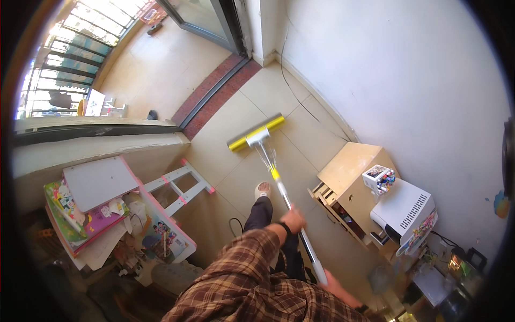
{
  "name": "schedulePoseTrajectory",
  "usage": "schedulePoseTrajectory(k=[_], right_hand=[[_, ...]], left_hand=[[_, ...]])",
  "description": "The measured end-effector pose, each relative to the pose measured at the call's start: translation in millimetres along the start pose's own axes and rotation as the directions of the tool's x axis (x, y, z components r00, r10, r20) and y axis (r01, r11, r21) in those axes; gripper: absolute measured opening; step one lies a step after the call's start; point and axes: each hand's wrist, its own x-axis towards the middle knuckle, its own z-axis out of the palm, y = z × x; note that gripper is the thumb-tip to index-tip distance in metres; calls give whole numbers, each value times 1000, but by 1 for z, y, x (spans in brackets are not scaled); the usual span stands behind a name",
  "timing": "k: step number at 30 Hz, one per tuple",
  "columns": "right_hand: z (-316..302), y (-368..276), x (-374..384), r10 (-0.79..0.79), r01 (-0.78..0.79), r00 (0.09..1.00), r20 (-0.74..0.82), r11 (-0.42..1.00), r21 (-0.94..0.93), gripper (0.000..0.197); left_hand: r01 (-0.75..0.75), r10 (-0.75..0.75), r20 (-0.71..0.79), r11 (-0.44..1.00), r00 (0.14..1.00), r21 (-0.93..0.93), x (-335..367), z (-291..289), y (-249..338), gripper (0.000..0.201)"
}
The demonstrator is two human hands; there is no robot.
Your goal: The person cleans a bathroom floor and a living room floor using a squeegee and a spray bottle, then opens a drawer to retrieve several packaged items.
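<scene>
Mopping, it seems: the left hand grips the mop pole midway, the right hand its upper end; the yellow head rests on the floor near its edge at the red doorway sill. Another stroke would need steady pressure.

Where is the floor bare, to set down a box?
Tiled floor is bare between the yellow mop head and red threshold, also between mop head and wooden cabinet. Crowded: the lower left around the books, and around the white machine.
</scene>
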Motion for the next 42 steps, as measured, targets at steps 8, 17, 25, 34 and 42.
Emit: schedulePoseTrajectory(k=[8,17,25,34,42], right_hand=[[20,38,-96,286,-288,958,30,951,111,52],[-7,-96,67,-125,137,986,-114,985,101,47],[-2,-175,175,-27,16,997,70,987,160,27],[14,26,-50,394,-411,908,142,904,118,41],[18,-16,-60,235,-224,972,-19,945,239,41]], left_hand=[[-329,361,164,925,918,-190,-37,33,105,12],[171,-160,-201,985,967,39,-25,-57,-75,13],[466,-411,-228,831,883,303,-25,-88,-195,11],[-57,39,320,997,947,46,-3,39,46,16],[-193,187,-49,966,981,-174,-39,24,37,10]])
